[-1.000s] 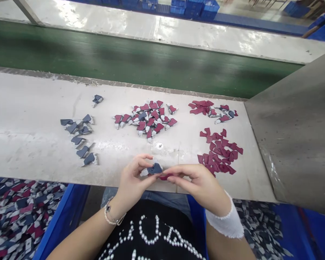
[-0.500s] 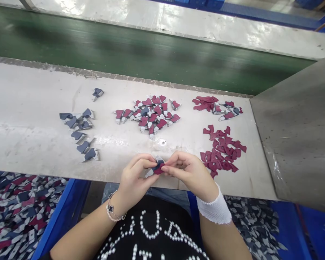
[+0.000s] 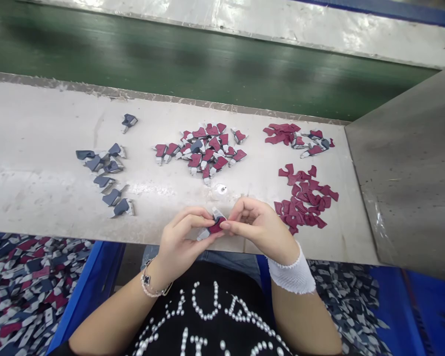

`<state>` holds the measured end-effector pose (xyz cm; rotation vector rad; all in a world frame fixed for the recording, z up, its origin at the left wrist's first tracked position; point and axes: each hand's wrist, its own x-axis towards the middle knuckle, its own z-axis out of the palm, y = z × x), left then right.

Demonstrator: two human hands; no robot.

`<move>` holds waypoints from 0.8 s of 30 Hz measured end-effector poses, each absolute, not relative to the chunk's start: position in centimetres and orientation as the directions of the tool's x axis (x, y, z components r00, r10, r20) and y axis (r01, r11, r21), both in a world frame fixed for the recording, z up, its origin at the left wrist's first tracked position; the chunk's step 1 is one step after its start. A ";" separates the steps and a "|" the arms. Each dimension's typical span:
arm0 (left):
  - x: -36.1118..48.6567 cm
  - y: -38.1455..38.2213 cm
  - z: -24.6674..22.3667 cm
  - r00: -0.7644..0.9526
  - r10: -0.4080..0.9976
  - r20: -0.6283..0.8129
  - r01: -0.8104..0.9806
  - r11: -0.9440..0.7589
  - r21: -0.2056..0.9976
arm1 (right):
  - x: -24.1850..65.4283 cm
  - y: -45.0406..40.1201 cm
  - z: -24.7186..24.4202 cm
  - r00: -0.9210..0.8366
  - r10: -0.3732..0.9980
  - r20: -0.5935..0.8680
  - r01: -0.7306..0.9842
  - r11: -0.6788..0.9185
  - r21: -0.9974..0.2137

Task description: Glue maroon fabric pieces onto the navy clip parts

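Between my hands, above the front part of the table, is a small grey and navy plastic part (image 3: 218, 215) with a maroon piece (image 3: 215, 227) lying against it. My left hand (image 3: 187, 232) grips the plastic part between thumb and fingers. The thumb and index finger of my right hand (image 3: 254, 225) pinch the maroon piece at its right end; whether it is seated cannot be made out. Beyond my hands lies a pile of grey parts with maroon pieces on them (image 3: 207, 153). Loose maroon pieces (image 3: 304, 200) are spread to the right of my right hand.
Navy and grey parts (image 3: 111, 168) lie on the metal table (image 3: 40, 188) at left. A smaller maroon heap (image 3: 282, 133) sits at back right. A green conveyor belt (image 3: 170, 69) runs behind. A metal panel (image 3: 411, 173) bounds the right. Filled blue bins (image 3: 85, 287) stand below the edge.
The view has shifted slightly. Both hands still hold the part and the maroon piece together, and the part has turned a little, its grey tip showing more. The piles look the same.
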<state>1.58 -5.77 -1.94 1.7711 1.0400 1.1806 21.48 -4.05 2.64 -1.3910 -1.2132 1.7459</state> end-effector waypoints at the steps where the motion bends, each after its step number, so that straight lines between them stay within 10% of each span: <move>1: 1.5 -5.8 -1.9 0.244 0.917 0.315 0.187 -0.363 0.913 | 21.6 -4.0 2.6 -0.303 0.862 -0.407 0.078 -0.403 -0.912; 24: 1.3 -6.1 -0.5 0.284 0.900 0.331 0.160 -0.385 0.909 | 20.5 -5.4 4.6 -0.410 0.878 -0.248 0.403 -0.070 -0.912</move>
